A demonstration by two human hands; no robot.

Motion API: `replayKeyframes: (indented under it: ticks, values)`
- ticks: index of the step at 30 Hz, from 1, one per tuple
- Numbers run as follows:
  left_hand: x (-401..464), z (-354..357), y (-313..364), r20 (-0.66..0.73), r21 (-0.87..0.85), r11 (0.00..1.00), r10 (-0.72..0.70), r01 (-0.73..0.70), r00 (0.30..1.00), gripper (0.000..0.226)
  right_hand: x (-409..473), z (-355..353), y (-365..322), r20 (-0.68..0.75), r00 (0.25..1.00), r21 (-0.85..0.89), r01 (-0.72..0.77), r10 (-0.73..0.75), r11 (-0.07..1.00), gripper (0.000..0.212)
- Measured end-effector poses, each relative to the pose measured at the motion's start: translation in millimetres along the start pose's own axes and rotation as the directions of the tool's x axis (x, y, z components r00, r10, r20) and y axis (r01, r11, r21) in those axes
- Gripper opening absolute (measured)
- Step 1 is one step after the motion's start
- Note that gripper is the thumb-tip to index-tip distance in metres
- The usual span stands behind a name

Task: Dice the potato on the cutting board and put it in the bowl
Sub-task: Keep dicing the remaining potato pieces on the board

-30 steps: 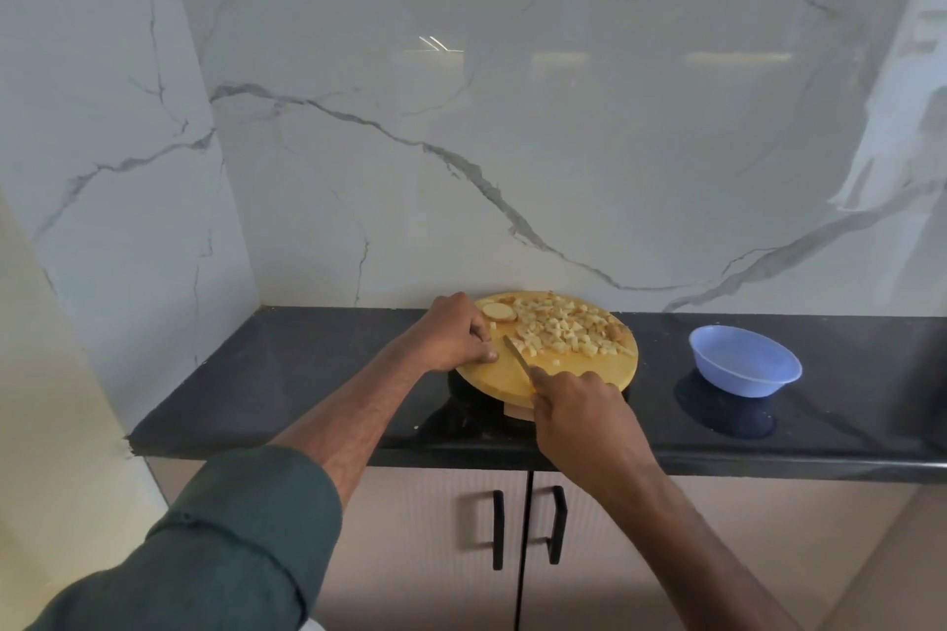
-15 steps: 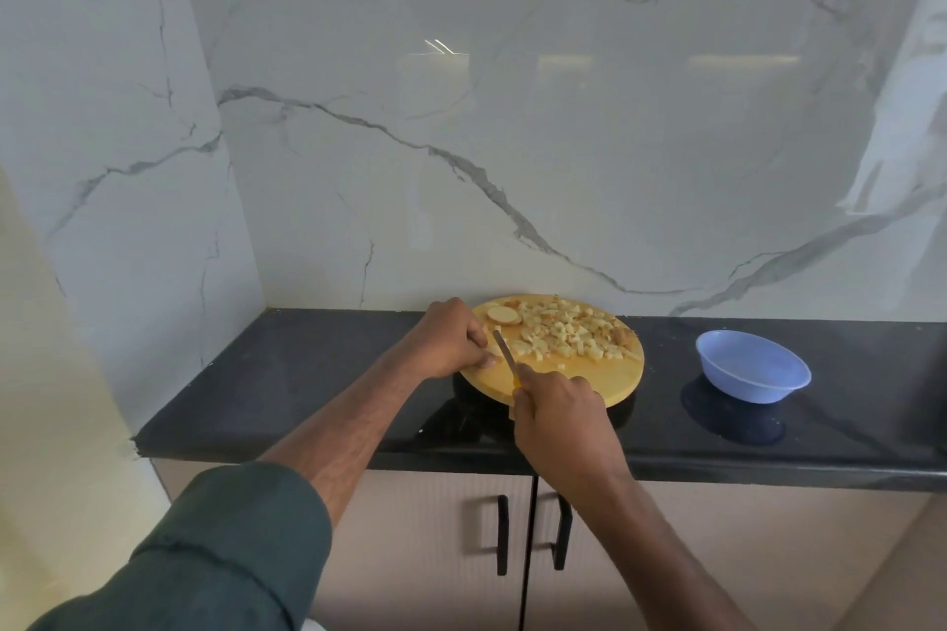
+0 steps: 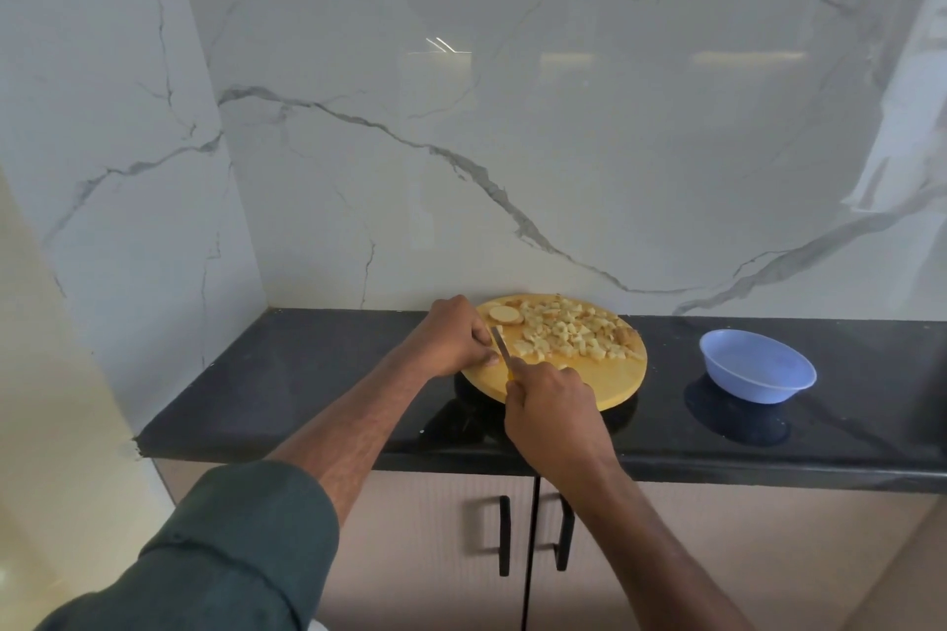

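Black table (image 3: 307,389) at mid-frame — potato (image 3: 569,331) mostly diced, bowl (image 3: 757,366) unfilled; knife (image 3: 499,346) gripped by right hand (image 3: 551,407), left hand (image 3: 456,336) fingers curled on a slice.

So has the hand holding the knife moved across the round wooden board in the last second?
Yes. The right hand with the knife has shifted left along the round wooden cutting board, toward the left hand and away from the blue plastic bowl.

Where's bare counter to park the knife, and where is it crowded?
Free: dark counter between the side wall and the cutting board; also the strip between board and blue bowl. Crowded: the board, with diced potato, left hand and right hand with the knife.
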State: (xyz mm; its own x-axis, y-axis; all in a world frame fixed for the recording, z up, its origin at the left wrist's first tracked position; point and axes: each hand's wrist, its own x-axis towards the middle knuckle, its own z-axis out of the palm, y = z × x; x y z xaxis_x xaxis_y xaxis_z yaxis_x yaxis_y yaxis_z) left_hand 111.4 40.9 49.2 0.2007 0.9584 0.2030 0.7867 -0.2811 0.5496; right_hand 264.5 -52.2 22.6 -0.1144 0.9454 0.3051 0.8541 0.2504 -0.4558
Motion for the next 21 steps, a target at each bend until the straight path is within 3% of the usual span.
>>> replayKeyframes:
  ticks: [7, 21]
  values:
    - [0.5, 0.7, 1.2, -0.008, -0.024, 1.0, 0.0, 0.0, 1.0, 0.024, 2.7, -5.7, 0.0, 0.027, 0.999, 0.121, -0.026, 0.023, 0.992, 0.039]
    - [4.1, 2.6, 0.5, -0.034, -0.016, 1.0, 0.003, -0.004, 0.999, 0.015, -0.7, -10.1, 2.7, 0.103, 0.994, 0.016, 0.022, -0.023, 1.0, 0.039]
